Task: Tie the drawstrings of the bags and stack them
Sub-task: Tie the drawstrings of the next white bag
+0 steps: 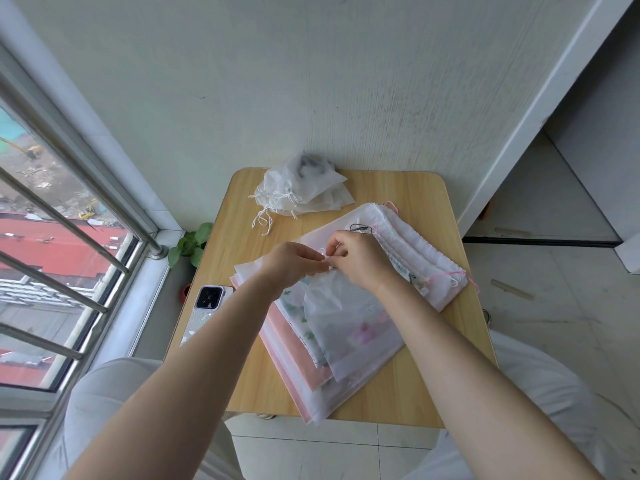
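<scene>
Hands: our left hand and right hand meet above the middle of the table, fingertips almost touching.
Fingers: both sets are pinched narrow on a thin white drawstring; the cord itself is mostly hidden between them.
Bag in work: a translucent white drawstring bag hangs gathered from our pinch, its body draped toward us over the flat pile.
Flat pile: the untied bags, pink, white and floral, lie fanned across the table's middle; their near corner overhangs the front edge.
Tied stack: the finished bags sit at the far edge, close to the wall, cords trailing to the left.
Table edges: the wooden table has bare wood at the near right and along the far right.
Right side: the pile's gathered tops reach nearly to the right edge, pink loops dangling past it.
Left side: a phone lies along the left edge, just beside our left forearm.
Beyond the table: a small green plant stands by the window sill, just off the left edge.
Front: our knees in pale trousers flank the near edge.
</scene>
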